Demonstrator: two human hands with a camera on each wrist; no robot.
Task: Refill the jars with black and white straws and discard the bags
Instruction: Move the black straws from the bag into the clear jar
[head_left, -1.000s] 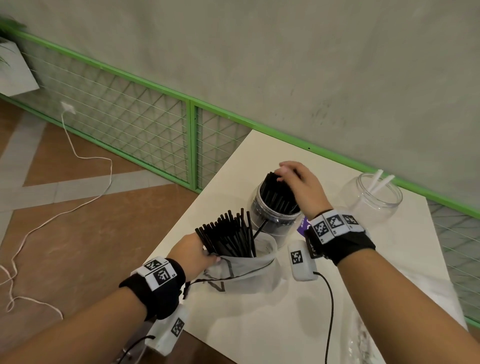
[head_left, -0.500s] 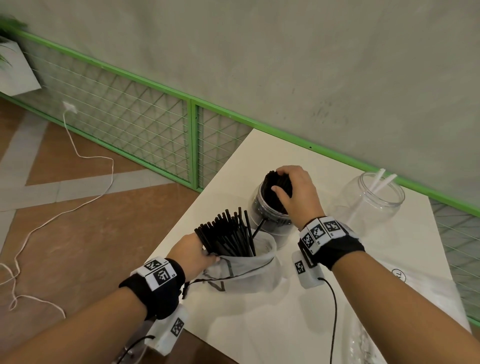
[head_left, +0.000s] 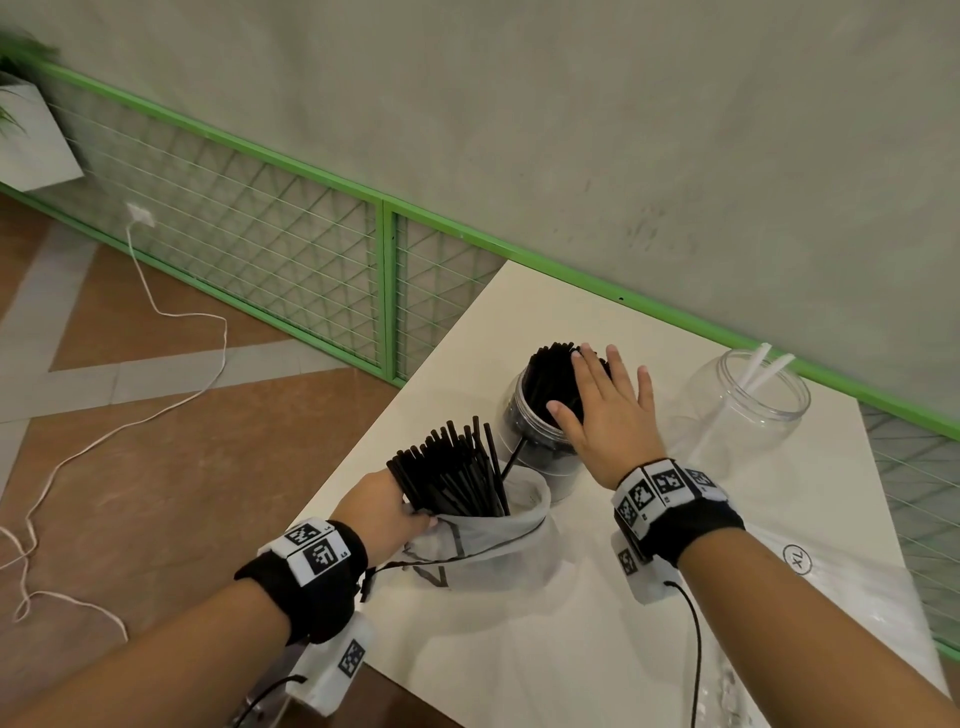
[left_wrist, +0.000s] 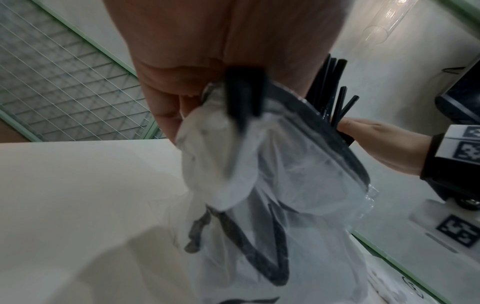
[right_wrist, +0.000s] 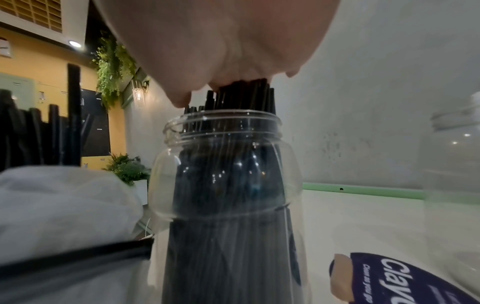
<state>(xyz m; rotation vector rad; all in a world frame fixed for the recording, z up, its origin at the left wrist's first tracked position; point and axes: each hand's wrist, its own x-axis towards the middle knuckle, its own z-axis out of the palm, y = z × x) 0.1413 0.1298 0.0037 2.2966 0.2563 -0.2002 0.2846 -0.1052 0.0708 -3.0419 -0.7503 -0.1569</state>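
Two hands are busy with black straws. The right hand lies flat with straight fingers on top of the black plastic straws that stand up in the round clear plastic jar. It presses on their tips and grips nothing. The left hand holds the floppy white plastic bag by its edge, fingers curled round it. More loose black straws stick up out of that bag, just beside the jar on the near side. These straws point up and lean a little. The right hand is nearer to them, so I think it will reach back toward the bag for the next bunch. A second clear jar with only a few white straws stands to the right on the white surface.
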